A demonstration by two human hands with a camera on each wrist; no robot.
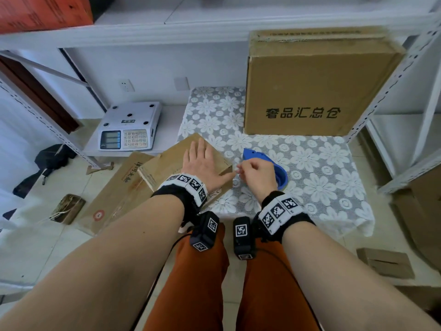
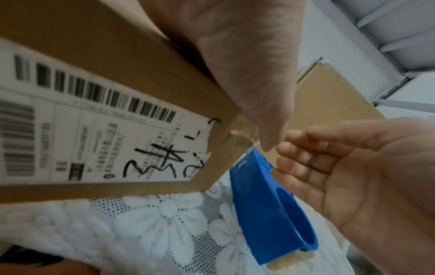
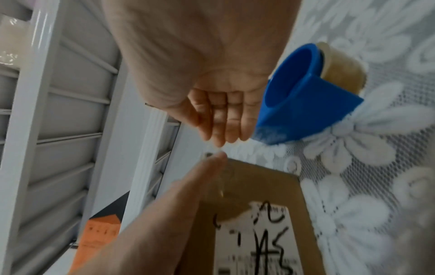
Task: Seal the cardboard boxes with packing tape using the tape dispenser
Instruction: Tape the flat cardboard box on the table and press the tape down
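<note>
A small cardboard box (image 1: 167, 163) with a shipping label (image 2: 94, 130) lies at the left edge of the lace-covered table (image 1: 322, 168). My left hand (image 1: 200, 161) rests flat on its top. The left thumb (image 2: 266, 111) reaches the near right corner, where a piece of clear tape (image 3: 223, 186) is stuck. My right hand (image 1: 253, 174) hovers at that corner with loosely bent fingers (image 3: 221, 121) almost meeting the left thumb; I see nothing gripped in it. Just behind the right hand, the blue tape dispenser (image 1: 256, 155) lies on the cloth, its tape roll (image 3: 341, 74) at the near end.
A large brown box (image 1: 310, 87) with printed characters stands at the back of the table. A metal shelf upright (image 1: 391, 87) slants along its right. A digital scale (image 1: 130, 126) sits on a low shelf to the left. Flattened cardboard (image 1: 119, 194) lies on the floor.
</note>
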